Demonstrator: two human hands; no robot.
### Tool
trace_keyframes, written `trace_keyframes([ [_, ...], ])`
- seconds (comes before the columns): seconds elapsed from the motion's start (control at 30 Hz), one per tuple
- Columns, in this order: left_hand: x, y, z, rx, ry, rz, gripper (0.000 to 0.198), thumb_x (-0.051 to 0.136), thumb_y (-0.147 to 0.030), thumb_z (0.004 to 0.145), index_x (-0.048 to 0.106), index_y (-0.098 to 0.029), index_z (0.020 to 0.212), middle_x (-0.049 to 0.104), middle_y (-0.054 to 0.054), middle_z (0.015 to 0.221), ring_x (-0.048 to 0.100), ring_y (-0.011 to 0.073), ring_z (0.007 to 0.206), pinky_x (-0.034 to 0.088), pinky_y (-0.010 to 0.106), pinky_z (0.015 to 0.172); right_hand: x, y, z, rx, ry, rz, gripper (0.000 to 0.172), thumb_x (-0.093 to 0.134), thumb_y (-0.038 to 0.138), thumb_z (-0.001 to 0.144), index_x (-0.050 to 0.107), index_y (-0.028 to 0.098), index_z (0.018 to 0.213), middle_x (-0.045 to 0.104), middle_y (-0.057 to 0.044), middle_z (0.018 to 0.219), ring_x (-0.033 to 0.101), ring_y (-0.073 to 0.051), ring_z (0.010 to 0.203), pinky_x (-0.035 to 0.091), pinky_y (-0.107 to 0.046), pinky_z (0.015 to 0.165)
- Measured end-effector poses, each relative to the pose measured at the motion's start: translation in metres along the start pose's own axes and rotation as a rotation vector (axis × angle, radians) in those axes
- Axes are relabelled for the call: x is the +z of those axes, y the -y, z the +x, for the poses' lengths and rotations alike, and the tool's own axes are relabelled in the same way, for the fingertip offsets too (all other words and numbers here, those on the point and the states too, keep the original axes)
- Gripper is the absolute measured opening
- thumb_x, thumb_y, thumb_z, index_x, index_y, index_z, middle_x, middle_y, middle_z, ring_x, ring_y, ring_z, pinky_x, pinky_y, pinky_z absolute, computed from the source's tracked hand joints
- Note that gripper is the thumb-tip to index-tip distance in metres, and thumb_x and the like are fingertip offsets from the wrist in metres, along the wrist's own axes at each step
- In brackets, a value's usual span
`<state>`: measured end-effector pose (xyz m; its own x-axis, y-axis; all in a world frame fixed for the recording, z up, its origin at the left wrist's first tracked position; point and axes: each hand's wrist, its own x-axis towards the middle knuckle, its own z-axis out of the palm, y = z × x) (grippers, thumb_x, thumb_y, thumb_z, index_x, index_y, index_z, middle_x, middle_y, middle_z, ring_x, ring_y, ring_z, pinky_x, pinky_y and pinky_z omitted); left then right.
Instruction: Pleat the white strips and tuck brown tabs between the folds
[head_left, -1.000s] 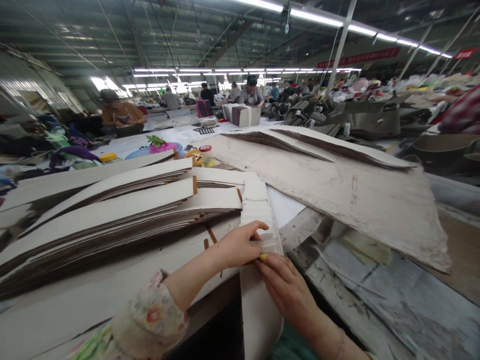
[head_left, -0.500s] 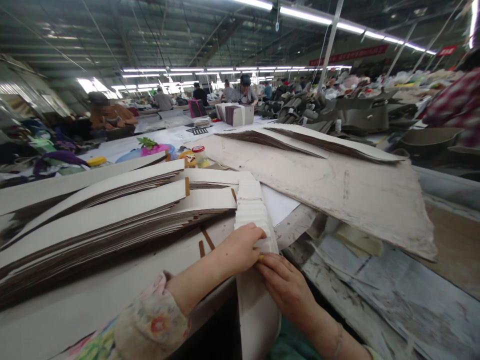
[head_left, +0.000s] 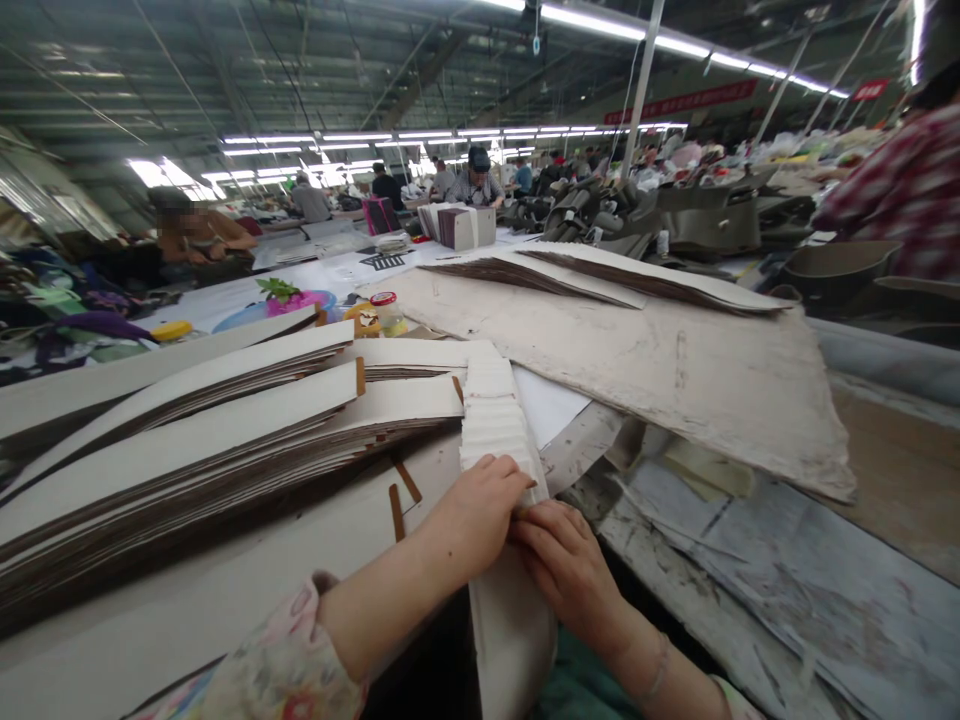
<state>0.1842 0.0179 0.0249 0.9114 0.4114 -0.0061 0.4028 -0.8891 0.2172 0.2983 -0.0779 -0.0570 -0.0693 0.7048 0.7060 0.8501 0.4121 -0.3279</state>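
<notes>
A fanned row of white card strips runs away from me across the table edge. My left hand lies curled on the near end of that row, fingers pressed down on the strips. My right hand sits just beside it, fingers bent and pinching the edge of the nearest strip where the two hands meet. A white sheet hangs down off the table below both hands. Left of the hands lie long stacks of white boards with brown undersides.
A large worn grey board covers the table to the right, with more board stacks on its far end. Jars and a pink bowl stand further back. Other people work at distant tables; a person in a red checked sleeve stands at right.
Both hands have slid slightly toward me and left along the strip row. The yellow bit seen between the fingers earlier is now hidden. The view has shifted a little.
</notes>
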Motion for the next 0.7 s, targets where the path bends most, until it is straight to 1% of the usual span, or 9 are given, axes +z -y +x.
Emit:
trace_keyframes([
  [0.1, 0.0, -0.001, 0.0, 0.027, 0.012, 0.037, 0.031, 0.038, -0.005, 0.08, 0.053, -0.015, 0.105, 0.054, 0.007, 0.097, 0.045, 0.0198, 0.093, 0.037, 0.033, 0.089, -0.001, 0.001, 0.002, -0.003, -0.015, -0.003, 0.019, 0.045, 0.012, 0.084, 0.056, 0.018, 0.098, 0.059, -0.005, 0.093, 0.05, -0.017, 0.092, 0.041, -0.033, 0.085],
  [0.23, 0.003, -0.003, -0.001, 0.054, 0.022, 0.092, 0.027, 0.04, -0.007, 0.081, 0.052, -0.014, 0.104, 0.052, 0.006, 0.095, 0.044, 0.0205, 0.092, 0.039, 0.033, 0.085, 0.0, 0.0, 0.002, 0.01, -0.017, 0.007, 0.019, 0.044, 0.012, 0.084, 0.054, 0.019, 0.099, 0.059, -0.004, 0.094, 0.05, -0.016, 0.093, 0.04, -0.034, 0.085],
  [0.3, 0.004, -0.004, -0.002, 0.065, 0.026, 0.136, 0.024, 0.041, -0.008, 0.082, 0.052, -0.014, 0.103, 0.052, 0.006, 0.095, 0.044, 0.0207, 0.09, 0.039, 0.033, 0.084, 0.002, -0.002, 0.001, 0.041, -0.021, -0.003, 0.019, 0.044, 0.013, 0.084, 0.053, 0.02, 0.099, 0.058, -0.004, 0.095, 0.05, -0.017, 0.093, 0.04, -0.035, 0.085],
  [0.4, 0.006, -0.006, -0.004, 0.083, 0.049, 0.195, 0.02, 0.042, -0.011, 0.084, 0.051, -0.013, 0.102, 0.052, 0.006, 0.095, 0.044, 0.0209, 0.09, 0.04, 0.034, 0.082, 0.006, -0.007, -0.003, 0.138, -0.075, -0.043, 0.018, 0.049, 0.02, 0.082, 0.051, 0.021, 0.099, 0.058, -0.006, 0.095, 0.052, -0.019, 0.094, 0.041, -0.037, 0.083],
  [0.47, 0.006, -0.006, -0.005, 0.088, 0.069, 0.223, 0.019, 0.042, -0.013, 0.084, 0.051, -0.013, 0.101, 0.052, 0.006, 0.096, 0.044, 0.0213, 0.09, 0.041, 0.034, 0.079, 0.009, -0.01, -0.005, 0.209, -0.12, -0.073, 0.025, 0.053, 0.027, 0.079, 0.049, 0.02, 0.103, 0.057, -0.007, 0.098, 0.051, -0.021, 0.096, 0.042, -0.039, 0.082],
  [0.53, 0.007, -0.006, -0.006, 0.092, 0.07, 0.245, 0.02, 0.042, -0.013, 0.084, 0.051, -0.012, 0.102, 0.052, 0.006, 0.096, 0.045, 0.022, 0.09, 0.041, 0.035, 0.077, 0.01, -0.013, -0.006, 0.24, -0.139, -0.097, 0.038, 0.056, 0.031, 0.077, 0.045, 0.018, 0.11, 0.055, -0.01, 0.104, 0.05, -0.023, 0.101, 0.042, -0.042, 0.084],
  [0.6, 0.007, -0.006, -0.007, 0.093, 0.048, 0.255, 0.022, 0.042, -0.014, 0.085, 0.051, -0.012, 0.105, 0.053, 0.007, 0.097, 0.044, 0.0225, 0.092, 0.041, 0.036, 0.077, 0.01, -0.015, -0.004, 0.231, -0.115, -0.111, 0.045, 0.054, 0.03, 0.077, 0.039, 0.017, 0.118, 0.054, -0.012, 0.108, 0.049, -0.024, 0.104, 0.04, -0.043, 0.086],
  [0.7, 0.009, -0.004, -0.009, 0.087, 0.011, 0.235, 0.024, 0.042, -0.016, 0.086, 0.049, -0.013, 0.109, 0.053, 0.006, 0.098, 0.044, 0.0214, 0.094, 0.04, 0.035, 0.079, 0.008, -0.015, -0.001, 0.216, -0.052, -0.121, 0.05, 0.051, 0.029, 0.079, 0.035, 0.017, 0.124, 0.055, -0.011, 0.11, 0.051, -0.024, 0.103, 0.04, -0.044, 0.087],
])
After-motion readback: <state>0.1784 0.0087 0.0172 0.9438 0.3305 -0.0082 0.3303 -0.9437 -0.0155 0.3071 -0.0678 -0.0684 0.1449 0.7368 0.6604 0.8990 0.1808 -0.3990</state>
